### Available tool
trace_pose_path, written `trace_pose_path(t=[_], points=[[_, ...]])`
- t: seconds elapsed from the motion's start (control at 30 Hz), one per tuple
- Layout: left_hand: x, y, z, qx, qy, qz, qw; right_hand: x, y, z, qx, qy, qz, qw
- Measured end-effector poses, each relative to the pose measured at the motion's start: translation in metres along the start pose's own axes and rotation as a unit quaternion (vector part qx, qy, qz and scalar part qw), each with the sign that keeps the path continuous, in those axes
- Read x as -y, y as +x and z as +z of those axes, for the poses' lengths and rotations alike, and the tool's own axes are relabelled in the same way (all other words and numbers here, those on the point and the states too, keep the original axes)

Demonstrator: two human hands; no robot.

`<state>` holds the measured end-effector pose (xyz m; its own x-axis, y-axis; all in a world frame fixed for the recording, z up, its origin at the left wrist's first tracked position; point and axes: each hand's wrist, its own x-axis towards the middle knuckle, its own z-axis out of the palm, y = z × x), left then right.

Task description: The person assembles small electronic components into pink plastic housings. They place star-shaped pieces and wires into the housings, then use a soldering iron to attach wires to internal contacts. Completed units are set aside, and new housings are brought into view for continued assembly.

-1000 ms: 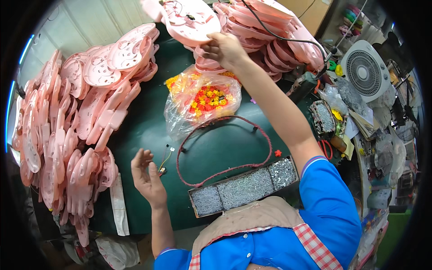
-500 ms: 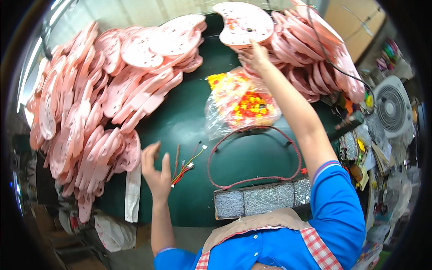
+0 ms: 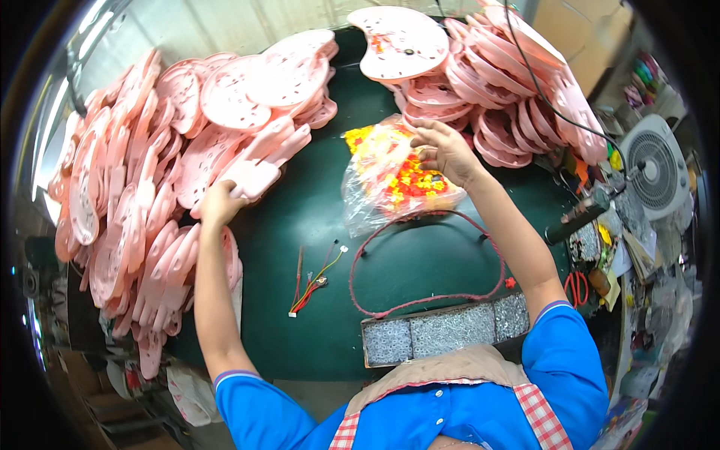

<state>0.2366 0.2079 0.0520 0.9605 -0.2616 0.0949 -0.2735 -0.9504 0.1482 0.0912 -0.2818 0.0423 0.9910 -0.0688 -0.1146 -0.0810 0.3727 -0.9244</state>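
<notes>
My left hand (image 3: pixel 217 202) is closed on the end of a pink plastic piece (image 3: pixel 255 178) at the near edge of the left heap. Thumb and fingers pinch its pale, rounded part; the rest blends into the pieces behind it. Over a clear plastic bag (image 3: pixel 361 206) of small red and yellow flower-shaped parts (image 3: pixel 412 182), my right hand (image 3: pixel 446 155) hovers, fingers apart and holding nothing. Beyond it, a curved pink piece (image 3: pixel 401 45) with small holes and a few red bits lies face up on the right stack.
Pink pieces (image 3: pixel 112 187) are heaped high at left, with more stacked at far right (image 3: pixel 495 67). On the green table (image 3: pixel 322 217) lie thin coloured wires (image 3: pixel 309 289), a reddish cord loop (image 3: pixel 390 309) and a compartment tray (image 3: pixel 454 330) of small metal parts. A fan (image 3: pixel 656 169) stands at right.
My left hand has moved up from near the wires to the left heap and taken hold of a pink piece. My right hand has drawn back from the right stack's curved piece toward the bag.
</notes>
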Motion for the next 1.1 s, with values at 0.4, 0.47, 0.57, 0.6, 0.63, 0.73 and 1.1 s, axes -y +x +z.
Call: trace_pose_path(t=[0.4, 0.47, 0.57, 0.6, 0.63, 0.73, 1.1], points=[[-0.212, -0.204, 0.063, -0.098, -0.246, 0.241, 0.934, -0.002, -0.139, -0.066, 0.044, -0.146, 0.040, 0.987], [-0.223, -0.222, 0.080, -0.140, -0.227, 0.260, 0.928, -0.011, -0.155, -0.082, 0.030, -0.196, 0.067, 0.978], [-0.234, -0.236, 0.088, -0.171, -0.219, 0.293, 0.915, -0.029, -0.163, -0.088, 0.026, -0.209, 0.013, 0.978], [-0.235, -0.240, 0.087, -0.167, -0.215, 0.311, 0.911, -0.020, -0.162, -0.077, 0.031, -0.222, 0.017, 0.974], [-0.237, -0.244, 0.087, -0.163, -0.211, 0.328, 0.906, -0.024, -0.156, -0.079, 0.051, -0.232, -0.014, 0.971], [-0.248, -0.256, 0.099, -0.132, -0.218, 0.360, 0.898, -0.007, -0.139, -0.073, 0.040, -0.432, -0.058, 0.899], [-0.260, -0.257, 0.122, -0.054, -0.196, 0.373, 0.905, 0.046, -0.012, 0.052, 0.056, -0.202, -0.120, 0.970]])
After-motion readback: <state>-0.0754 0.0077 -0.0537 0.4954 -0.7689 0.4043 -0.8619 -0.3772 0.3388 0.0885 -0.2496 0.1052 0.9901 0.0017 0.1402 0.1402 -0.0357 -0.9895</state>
